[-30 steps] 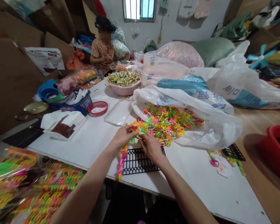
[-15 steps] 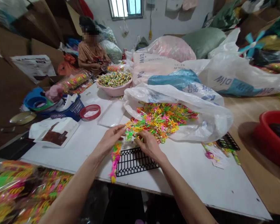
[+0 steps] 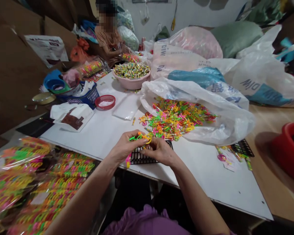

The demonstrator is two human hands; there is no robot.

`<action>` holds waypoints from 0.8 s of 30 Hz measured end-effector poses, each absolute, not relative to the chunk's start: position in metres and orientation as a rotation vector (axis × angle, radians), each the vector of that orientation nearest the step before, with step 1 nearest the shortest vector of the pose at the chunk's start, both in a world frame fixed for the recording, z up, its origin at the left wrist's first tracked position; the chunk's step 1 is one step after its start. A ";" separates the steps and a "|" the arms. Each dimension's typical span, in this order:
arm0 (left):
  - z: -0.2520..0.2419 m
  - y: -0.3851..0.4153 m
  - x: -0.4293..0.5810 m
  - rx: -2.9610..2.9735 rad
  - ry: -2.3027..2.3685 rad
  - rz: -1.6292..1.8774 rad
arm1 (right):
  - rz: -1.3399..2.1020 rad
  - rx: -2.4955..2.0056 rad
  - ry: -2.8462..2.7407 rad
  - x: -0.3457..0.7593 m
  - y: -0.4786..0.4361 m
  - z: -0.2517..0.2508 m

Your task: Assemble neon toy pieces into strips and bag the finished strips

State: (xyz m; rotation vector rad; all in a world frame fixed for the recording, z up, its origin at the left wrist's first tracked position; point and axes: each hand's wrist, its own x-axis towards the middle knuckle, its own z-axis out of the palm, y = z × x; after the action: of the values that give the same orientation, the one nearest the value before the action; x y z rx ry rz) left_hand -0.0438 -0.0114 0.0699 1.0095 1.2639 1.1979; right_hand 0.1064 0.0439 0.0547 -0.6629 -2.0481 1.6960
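Observation:
My left hand is closed on a small bunch of bright plastic toys, green, orange and yellow; their exact kind is too small to make out. My right hand meets it from the right, its thumb and fingers pinched at the yellow end of the same bunch. Below both hands a black plastic grid rack lies near the table's front edge, partly covered by them. Pink and yellow toys sit along its left end. Beyond my hands, a heap of similar toys spills from a white sack.
A pink basin of small wrapped pieces stands farther back, near another person. Left are a red basket, a blue basket and a white pouch. Bagged toys lie low at left; a red tub stands right.
Both hands have drawn back from the heap toward me, over the rack, bringing a bunch of toys together between them. The view has tilted down and shifted left.

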 end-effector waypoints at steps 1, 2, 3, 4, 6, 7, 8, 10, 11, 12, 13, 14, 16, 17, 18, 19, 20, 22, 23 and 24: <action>0.071 -0.013 -0.045 1.020 1.289 1.170 | 1.750 -0.629 -2.033 0.107 0.043 0.057; 0.071 -0.015 -0.046 1.019 1.320 1.144 | 1.802 -0.604 -2.015 0.108 0.041 0.059; 0.070 -0.017 -0.047 1.008 1.346 1.127 | 1.848 -0.591 -1.998 0.109 0.041 0.059; 0.069 -0.020 -0.048 0.990 1.355 1.118 | 1.881 -0.594 -1.982 0.110 0.040 0.060; 0.065 -0.026 -0.050 0.942 1.319 1.114 | 1.906 -0.630 -1.965 0.113 0.038 0.058; 0.063 -0.029 -0.050 0.914 1.295 1.119 | 1.911 -0.649 -1.962 0.114 0.038 0.056; 0.061 -0.032 -0.050 0.888 1.279 1.126 | 1.914 -0.661 -1.962 0.115 0.038 0.055; 0.058 -0.036 -0.048 0.865 1.275 1.139 | 1.922 -0.650 -1.962 0.117 0.037 0.052; 0.057 -0.037 -0.047 0.865 1.276 1.143 | 1.932 -0.632 -1.960 0.117 0.037 0.051; 0.057 -0.037 -0.046 0.866 1.272 1.142 | 1.942 -0.614 -1.959 0.118 0.037 0.051; 0.057 -0.036 -0.045 0.866 1.271 1.137 | 1.947 -0.602 -1.960 0.118 0.037 0.051; 0.057 -0.035 -0.044 0.865 1.275 1.133 | 1.945 -0.596 -1.964 0.119 0.037 0.052; 0.060 -0.031 -0.044 0.892 1.302 1.123 | 1.887 -0.621 -1.983 0.121 0.036 0.054; 0.062 -0.029 -0.046 0.931 1.325 1.120 | 1.814 -0.668 -1.993 0.121 0.035 0.054; 0.064 -0.028 -0.049 0.987 1.360 1.123 | 1.712 -0.742 -1.988 0.121 0.033 0.054; 0.067 -0.028 -0.053 1.056 1.418 1.136 | 1.595 -0.833 -1.963 0.121 0.029 0.051; 0.069 -0.030 -0.058 1.131 1.511 1.166 | 1.490 -0.925 -1.919 0.119 0.024 0.046; 0.071 -0.040 -0.068 1.300 1.797 1.214 | 1.408 -1.056 -1.808 0.112 0.011 0.028; 0.070 -0.048 -0.072 1.403 1.937 1.200 | 1.451 -1.086 -1.753 0.108 0.003 0.015; 0.066 -0.057 -0.074 1.523 2.037 1.155 | 1.537 -1.096 -1.704 0.102 -0.005 0.001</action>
State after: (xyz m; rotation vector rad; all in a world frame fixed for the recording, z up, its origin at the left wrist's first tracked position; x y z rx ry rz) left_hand -0.0741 -0.0565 0.0659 1.5231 2.0367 1.1551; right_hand 0.1019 -0.0046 0.0010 -1.0962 -1.7035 1.5372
